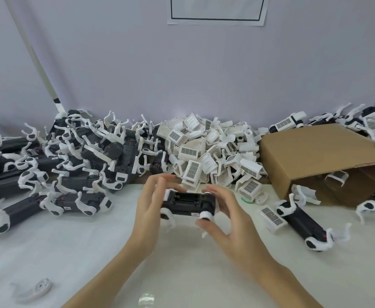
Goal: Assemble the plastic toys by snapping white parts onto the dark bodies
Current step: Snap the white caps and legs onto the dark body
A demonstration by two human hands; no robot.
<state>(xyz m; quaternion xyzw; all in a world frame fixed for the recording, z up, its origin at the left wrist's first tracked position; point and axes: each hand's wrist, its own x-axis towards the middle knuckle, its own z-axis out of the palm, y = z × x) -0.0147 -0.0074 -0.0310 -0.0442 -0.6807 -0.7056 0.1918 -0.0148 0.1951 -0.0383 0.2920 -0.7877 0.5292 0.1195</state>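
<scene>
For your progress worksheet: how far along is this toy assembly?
Done, it seems: toys with white grilled parts behind the cardboard box. In hand: the left hand and right hand hold one dark body. Left: the heap of dark bodies and white parts pile.

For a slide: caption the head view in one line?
Both hands hold a dark toy body before a pile of white parts.
</scene>
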